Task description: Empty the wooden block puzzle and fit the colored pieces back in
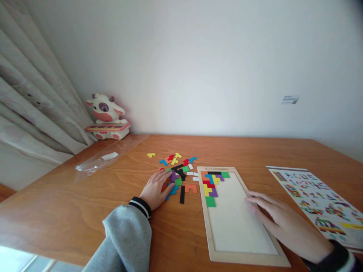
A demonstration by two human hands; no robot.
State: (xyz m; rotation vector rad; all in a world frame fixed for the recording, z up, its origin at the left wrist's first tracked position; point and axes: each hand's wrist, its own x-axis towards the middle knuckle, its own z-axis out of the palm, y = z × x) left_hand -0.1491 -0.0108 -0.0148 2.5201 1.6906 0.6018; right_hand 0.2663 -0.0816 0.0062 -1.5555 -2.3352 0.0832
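Note:
My left hand (156,187) lies palm down with fingers spread over the left side of a loose heap of coloured puzzle pieces. Under and beside its fingers are blue pieces (172,192), a purple piece (172,176) and a green piece (178,182); some are partly hidden. A wooden puzzle tray (208,234) lies to the right, its upper left corner filled with fitted pieces, among them a green square (210,202). My right hand (279,219) rests at the tray's right edge, fingers stretched out, with nothing held.
A printed pattern sheet (320,200) lies right of the tray. Behind the heap on the left are a clear plastic bag (96,162) and a toy cow with a keyboard (106,117). A white wall (212,75) closes off the wooden table (70,215) at the back.

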